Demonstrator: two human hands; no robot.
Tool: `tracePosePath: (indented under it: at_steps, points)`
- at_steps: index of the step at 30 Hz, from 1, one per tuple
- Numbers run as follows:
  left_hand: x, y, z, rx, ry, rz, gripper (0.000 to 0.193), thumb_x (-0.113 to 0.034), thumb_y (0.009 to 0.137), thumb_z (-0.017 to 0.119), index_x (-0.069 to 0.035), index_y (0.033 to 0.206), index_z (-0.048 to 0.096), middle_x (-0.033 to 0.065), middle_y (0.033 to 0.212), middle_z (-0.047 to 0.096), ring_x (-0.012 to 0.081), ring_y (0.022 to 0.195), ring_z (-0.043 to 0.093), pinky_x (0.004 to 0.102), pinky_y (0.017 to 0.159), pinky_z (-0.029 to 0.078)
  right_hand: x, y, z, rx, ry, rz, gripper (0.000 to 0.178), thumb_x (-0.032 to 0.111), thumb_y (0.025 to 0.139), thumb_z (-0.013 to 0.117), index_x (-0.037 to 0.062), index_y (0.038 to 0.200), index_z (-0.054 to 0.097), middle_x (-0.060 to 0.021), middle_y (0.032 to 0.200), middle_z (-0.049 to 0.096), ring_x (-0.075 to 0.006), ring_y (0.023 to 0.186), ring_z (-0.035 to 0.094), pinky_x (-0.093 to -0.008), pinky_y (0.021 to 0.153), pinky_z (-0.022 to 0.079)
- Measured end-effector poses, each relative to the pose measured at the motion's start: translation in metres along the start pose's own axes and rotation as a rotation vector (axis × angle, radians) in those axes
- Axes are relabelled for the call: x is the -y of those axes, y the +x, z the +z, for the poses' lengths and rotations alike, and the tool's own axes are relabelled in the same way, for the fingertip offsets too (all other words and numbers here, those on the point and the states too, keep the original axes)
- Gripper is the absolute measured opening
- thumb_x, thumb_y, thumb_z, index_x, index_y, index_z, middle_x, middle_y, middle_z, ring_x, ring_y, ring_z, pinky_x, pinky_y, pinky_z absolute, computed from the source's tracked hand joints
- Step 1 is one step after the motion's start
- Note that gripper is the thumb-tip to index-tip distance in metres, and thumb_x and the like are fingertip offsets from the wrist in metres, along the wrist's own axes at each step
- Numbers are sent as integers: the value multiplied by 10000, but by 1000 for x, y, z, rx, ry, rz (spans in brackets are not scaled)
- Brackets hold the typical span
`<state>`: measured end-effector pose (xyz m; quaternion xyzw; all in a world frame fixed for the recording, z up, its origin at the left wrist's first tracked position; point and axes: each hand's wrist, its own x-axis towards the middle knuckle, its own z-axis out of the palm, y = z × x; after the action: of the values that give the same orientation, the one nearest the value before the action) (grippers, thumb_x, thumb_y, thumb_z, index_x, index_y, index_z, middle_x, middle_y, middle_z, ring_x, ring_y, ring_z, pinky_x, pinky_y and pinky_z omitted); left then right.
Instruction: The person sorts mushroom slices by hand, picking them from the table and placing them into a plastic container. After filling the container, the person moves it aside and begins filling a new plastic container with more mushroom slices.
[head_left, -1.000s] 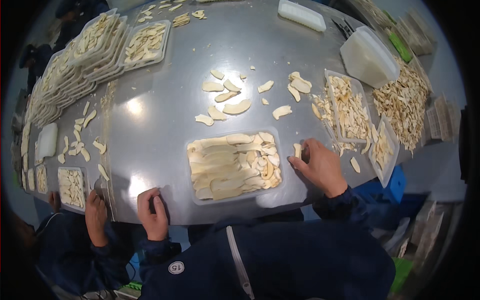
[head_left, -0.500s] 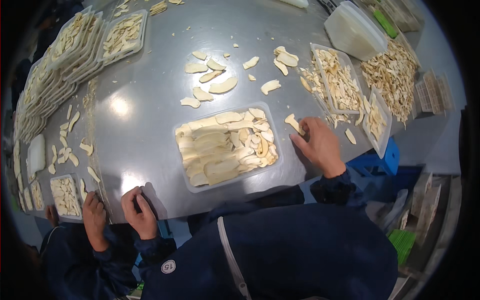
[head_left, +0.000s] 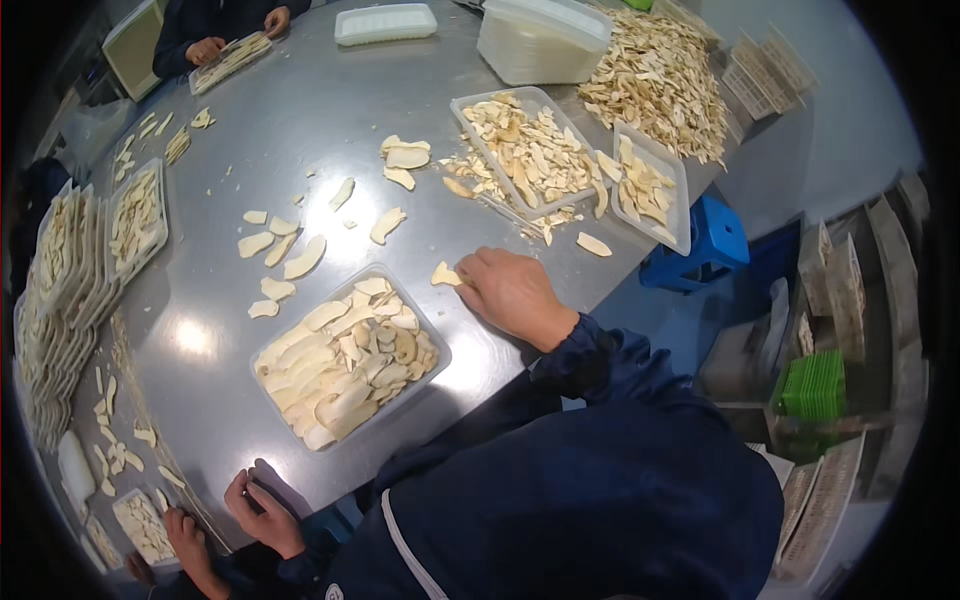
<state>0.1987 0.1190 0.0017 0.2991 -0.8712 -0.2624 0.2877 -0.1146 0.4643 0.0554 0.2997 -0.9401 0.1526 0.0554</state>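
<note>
A clear plastic tray (head_left: pixel 432 352) in front of me holds pale dried mushroom slices, long ones laid in rows and smaller curled ones at its right side. Right of its far corner, the fingertips of my right hand (head_left: pixel 515 298) are closed on the end of a single mushroom slice (head_left: pixel 446 274) at the table surface. My left hand (head_left: pixel 268 518) rests by the table's near edge, loosely curled, its thumb apart from the fingers and nothing in it. Several loose slices (head_left: pixel 305 257) lie beyond the tray.
To the right stand a tray of broken slices (head_left: pixel 535 150), a smaller tray (head_left: pixel 650 190), a heap (head_left: pixel 655 85) and stacked empty trays (head_left: pixel 545 40). Filled trays (head_left: pixel 70 270) are stacked at left. Co-workers' hands show near left (head_left: pixel 190 545) and far left (head_left: pixel 207 50). A blue stool (head_left: pixel 700 245) is beyond the edge.
The view has swung to the right, so the table's contents sit further left and another person appears at the far side. My right thumb and fingers have drawn together at the slice.
</note>
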Motion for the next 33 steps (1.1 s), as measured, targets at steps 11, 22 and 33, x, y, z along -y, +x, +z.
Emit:
tracePosePath:
  at_steps: [11, 22, 33]
  points:
    - [-3, -3, -4, -18, 73, 74, 155, 35, 945, 553, 42, 1065, 651, 180, 1044, 646, 329, 970, 618, 393, 874, 492, -6, 30, -5, 41, 68, -116, 216, 245, 847, 691, 73, 978, 693, -138, 889, 686, -361, 811, 668, -444, 713, 543]
    - [-21, 4, 4, -80, 135, 111, 197, 71, 885, 579, 4, 1048, 667, 137, 987, 667, 303, 942, 613, 381, 844, 489, 85, 83, 8, 86, 172, -695, 198, 195, 838, 754, 109, 986, 656, -39, 801, 605, -243, 697, 642, -362, 593, 519]
    - [-22, 6, 3, -75, 139, 104, 191, 62, 884, 585, -3, 1041, 670, 133, 973, 668, 313, 934, 605, 392, 847, 478, 92, 85, 23, 113, 131, -724, 216, 213, 841, 745, 97, 996, 648, -48, 820, 604, -237, 721, 637, -363, 613, 520]
